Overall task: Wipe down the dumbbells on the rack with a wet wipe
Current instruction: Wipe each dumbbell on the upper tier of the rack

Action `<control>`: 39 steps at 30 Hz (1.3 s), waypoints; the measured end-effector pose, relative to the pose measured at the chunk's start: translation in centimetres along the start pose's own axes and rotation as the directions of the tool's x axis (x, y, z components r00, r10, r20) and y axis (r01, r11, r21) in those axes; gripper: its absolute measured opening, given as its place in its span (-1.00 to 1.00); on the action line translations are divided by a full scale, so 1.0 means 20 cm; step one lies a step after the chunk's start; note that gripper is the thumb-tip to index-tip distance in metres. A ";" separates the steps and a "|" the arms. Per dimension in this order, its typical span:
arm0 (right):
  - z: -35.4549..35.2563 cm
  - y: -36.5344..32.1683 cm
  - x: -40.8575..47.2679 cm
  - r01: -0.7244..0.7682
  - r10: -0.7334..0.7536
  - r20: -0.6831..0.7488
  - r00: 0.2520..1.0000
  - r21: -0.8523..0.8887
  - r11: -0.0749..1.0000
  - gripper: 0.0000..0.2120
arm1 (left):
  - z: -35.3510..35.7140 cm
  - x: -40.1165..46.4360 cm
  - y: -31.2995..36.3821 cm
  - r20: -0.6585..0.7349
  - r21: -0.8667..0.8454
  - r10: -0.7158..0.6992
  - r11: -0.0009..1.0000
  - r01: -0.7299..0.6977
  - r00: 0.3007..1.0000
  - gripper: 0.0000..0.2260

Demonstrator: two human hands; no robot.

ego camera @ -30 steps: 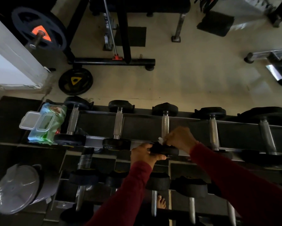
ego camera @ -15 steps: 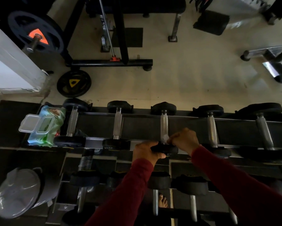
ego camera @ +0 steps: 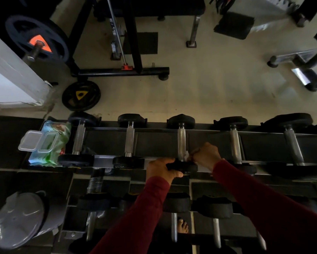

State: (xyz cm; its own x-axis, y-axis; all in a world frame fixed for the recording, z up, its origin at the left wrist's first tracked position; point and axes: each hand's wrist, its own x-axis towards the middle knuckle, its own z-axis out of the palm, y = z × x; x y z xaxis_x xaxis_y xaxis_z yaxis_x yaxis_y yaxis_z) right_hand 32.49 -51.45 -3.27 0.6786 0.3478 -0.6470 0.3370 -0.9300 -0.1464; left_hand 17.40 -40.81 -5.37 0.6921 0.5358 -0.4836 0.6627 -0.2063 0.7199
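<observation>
Up on the top tier of the rack (ego camera: 161,143) five dumbbells lie side by side, each with a knurled silver handle and black rounded ends. At the middle dumbbell (ego camera: 181,142) both hands meet over its near end. My left hand (ego camera: 161,170) grips that black end from the left, fingers curled over its top and the thumb underneath. My right hand (ego camera: 206,155) is bunched round a small white wet wipe (ego camera: 186,156), pinching it against the bottom of the handle just where the metal joins the weight; only a scrap of the wipe shows between the fingers. Both sleeves are dark red. The handle looks dull grey with a fine cross-hatched grip, the ends matte and dark in the dim light. A green and blue pack of wipes (ego camera: 49,145) sits at the left end of the tier with its clear lid flipped open, just beside the first dumbbell (ego camera: 79,139). More dumbbells rest on the lower tier
</observation>
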 end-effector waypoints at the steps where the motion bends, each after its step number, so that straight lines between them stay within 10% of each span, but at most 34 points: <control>1: 0.01 0.00 0.00 -0.007 0.008 -0.016 1.000 0.050 0.999 -0.86 | 0.00 0.00 0.00 0.000 -0.006 -0.003 1.000 0.003 1.000 -0.45; 14: 0.12 0.03 -0.04 -0.020 0.089 -0.091 0.992 0.580 0.814 -0.96 | -0.03 -0.01 0.01 0.024 -0.008 0.008 1.000 -0.008 1.000 -0.46; 23: 0.17 0.00 -0.08 0.308 -0.137 -0.439 0.888 0.347 0.886 -0.91 | -0.03 -0.01 0.01 0.020 -0.010 0.006 1.000 -0.006 1.000 -0.49; 33: -0.01 -0.17 0.15 0.365 0.024 -0.693 0.721 0.409 0.837 -0.93 | -0.02 0.00 0.00 0.002 -0.046 0.009 0.999 -0.009 1.000 -0.48; 36: -0.01 -0.19 0.16 0.310 0.190 -0.622 0.760 0.603 0.735 -0.95 | -0.02 0.00 0.00 0.010 -0.042 0.005 0.999 -0.005 1.000 -0.47; 39: -0.03 -0.20 0.15 0.185 0.397 -0.361 0.844 0.890 0.417 -0.92 | -0.02 0.00 -0.01 0.014 -0.042 -0.001 0.999 0.002 1.000 -0.47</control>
State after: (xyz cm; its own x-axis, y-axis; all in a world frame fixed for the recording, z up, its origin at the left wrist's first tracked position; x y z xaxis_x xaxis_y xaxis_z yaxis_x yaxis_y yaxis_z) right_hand 33.60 -46.61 -4.15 0.9419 -0.0327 -0.3342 -0.3152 -0.4291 -0.8465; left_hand 17.25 -40.46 -5.31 0.6955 0.5242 -0.4915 0.6512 -0.1708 0.7394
